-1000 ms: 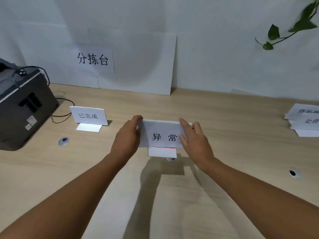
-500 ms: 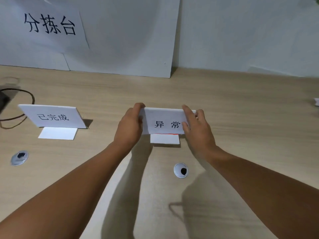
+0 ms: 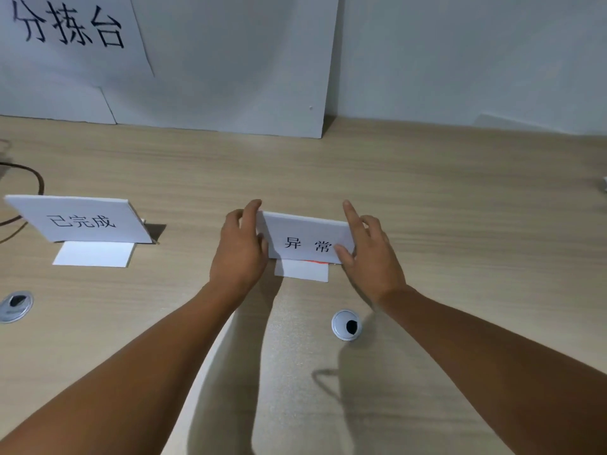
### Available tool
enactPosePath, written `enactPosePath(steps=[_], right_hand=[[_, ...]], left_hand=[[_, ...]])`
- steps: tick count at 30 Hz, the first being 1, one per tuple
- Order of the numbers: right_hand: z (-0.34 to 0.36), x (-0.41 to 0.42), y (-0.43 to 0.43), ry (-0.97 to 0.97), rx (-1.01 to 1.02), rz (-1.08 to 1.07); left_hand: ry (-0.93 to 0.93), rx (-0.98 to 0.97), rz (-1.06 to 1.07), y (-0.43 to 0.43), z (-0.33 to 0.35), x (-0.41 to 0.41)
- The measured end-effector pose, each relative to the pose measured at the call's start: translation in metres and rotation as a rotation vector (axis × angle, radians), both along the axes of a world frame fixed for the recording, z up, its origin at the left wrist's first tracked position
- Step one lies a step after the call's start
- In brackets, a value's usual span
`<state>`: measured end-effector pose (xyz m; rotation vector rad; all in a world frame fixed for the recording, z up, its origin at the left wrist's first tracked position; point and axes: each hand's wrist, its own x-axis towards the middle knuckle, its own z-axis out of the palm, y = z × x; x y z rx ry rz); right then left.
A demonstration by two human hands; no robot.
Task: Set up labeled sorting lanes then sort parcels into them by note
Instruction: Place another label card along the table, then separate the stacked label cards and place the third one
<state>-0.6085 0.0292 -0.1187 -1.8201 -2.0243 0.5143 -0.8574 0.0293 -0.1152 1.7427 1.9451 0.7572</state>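
Both grips clamp the 异常 sign (image 3: pixel 303 238) standing mid-worktop (image 3: pixel 460 208), left hand (image 3: pixel 241 254) on its 9 o'clock end, right hand (image 3: pixel 371 257) on its 3 o'clock end; 已完成 sign (image 3: pixel 82 221) stands well apart at 9 o'clock.

One wide-angle camera, worn on the head, looks forward and down across the wooden desk (image 3: pixel 460 198) toward the white wall (image 3: pixel 460 60) at its far edge. It sits close above the near side. Both forearms enter from the bottom corners, and the left hand (image 3: pixel 239 254) and right hand (image 3: pixel 371 261) hold the label card (image 3: pixel 305 234) near frame centre.
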Motion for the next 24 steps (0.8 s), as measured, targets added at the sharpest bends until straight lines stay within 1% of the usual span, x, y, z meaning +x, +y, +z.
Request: enactPosePath(steps=[2,4,7,10,16,20,24], right_hand=[[0.021,0.009,-0.011,-0.005,0.012,-0.007],[0.049,0.023,-0.021,-0.058,-0.001,-0.019],[0.1,0.05,-0.044,-0.157,0.0,-0.046],[0.152,0.084,-0.075,-0.19,0.018,-0.083],[0.232,0.187,-0.164,-0.275,0.118,-0.179],[0.262,0.286,-0.242,-0.329,0.141,-0.265],[0.285,0.397,-0.328,-0.343,0.136,-0.369]], left_hand=[[0.012,0.024,0.043,-0.011,0.021,0.003],[0.086,0.063,0.004,-0.021,0.049,0.01],[0.189,0.079,-0.142,-0.037,0.1,0.036],[0.322,0.072,-0.308,-0.059,0.149,0.082],[0.361,0.192,-0.49,-0.12,0.232,0.214],[0.369,0.25,-0.591,-0.169,0.268,0.318],[0.374,0.28,-0.645,-0.227,0.288,0.426]])
